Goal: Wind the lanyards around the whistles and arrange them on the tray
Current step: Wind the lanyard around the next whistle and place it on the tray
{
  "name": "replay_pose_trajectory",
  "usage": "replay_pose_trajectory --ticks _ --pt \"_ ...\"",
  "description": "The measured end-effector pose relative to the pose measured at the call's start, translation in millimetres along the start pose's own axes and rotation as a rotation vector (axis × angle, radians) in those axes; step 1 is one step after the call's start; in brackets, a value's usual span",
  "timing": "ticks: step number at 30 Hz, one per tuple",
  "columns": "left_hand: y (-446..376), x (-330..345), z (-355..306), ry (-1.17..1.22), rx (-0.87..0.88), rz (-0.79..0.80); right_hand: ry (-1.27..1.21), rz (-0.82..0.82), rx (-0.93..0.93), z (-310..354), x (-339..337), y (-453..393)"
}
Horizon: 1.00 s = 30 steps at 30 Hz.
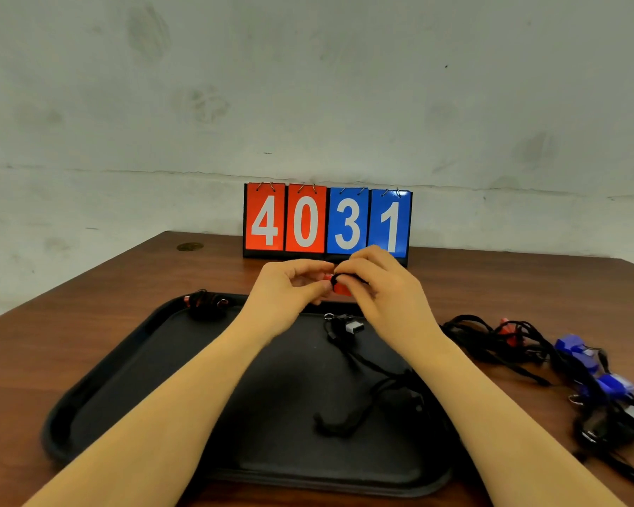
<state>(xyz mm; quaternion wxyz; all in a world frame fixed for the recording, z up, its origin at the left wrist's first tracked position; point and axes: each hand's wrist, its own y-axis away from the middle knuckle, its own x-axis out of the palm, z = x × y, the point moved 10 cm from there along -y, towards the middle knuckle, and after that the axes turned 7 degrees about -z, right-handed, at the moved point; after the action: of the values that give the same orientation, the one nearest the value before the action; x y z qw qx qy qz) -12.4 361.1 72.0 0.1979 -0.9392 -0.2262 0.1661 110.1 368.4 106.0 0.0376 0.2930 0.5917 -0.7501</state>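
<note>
Hands met above the far edge of the black tray (99, 378), and between them we held a red whistle (339, 287). Our left hand (290, 290) pinched the whistle's end with curled thumb and fingertips, while our right hand (377, 283) gripped the black lanyard (348, 364) where it already looped the body, fingers bent round the cord. The rest of that cord trailed down onto the tray, its clip and ring lying just below our right wrist.

One wound whistle (205, 301) already sat in the tray's far left corner. A tangle of unwound red and blue whistles (579, 364) lay on the wooden table (52, 323) to the right, beyond the tray's rim. A flip scoreboard (326, 221) reading 4031 stood behind our hands.

To wind well, we judged we should keep the cord taut, lay each turn snug beside the last, hold the whistle steady rather than twisting it, and tuck the clip end under the final loop so nothing sprang loose.
</note>
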Motion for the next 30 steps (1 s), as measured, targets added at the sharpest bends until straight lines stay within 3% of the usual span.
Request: replay_pose_trajectory --ticks 11,17,25,30 --pt "2.0 7.9 7.0 0.066 -0.04 0.087 -0.382 0.057 0.497 -30.2 3.3 5.2" --pt "1.3 6.6 11.0 0.174 -0.096 0.083 -0.428 0.206 0.577 -36.9 13.1 -9.2" --pt "3.1 10.5 6.2 0.26 -0.102 0.14 -0.799 0.175 0.842 -61.1 24.1 4.8" --pt "0.4 8.2 8.6 0.443 -0.146 0.095 -0.816 0.152 0.813 -62.9 30.9 9.5"
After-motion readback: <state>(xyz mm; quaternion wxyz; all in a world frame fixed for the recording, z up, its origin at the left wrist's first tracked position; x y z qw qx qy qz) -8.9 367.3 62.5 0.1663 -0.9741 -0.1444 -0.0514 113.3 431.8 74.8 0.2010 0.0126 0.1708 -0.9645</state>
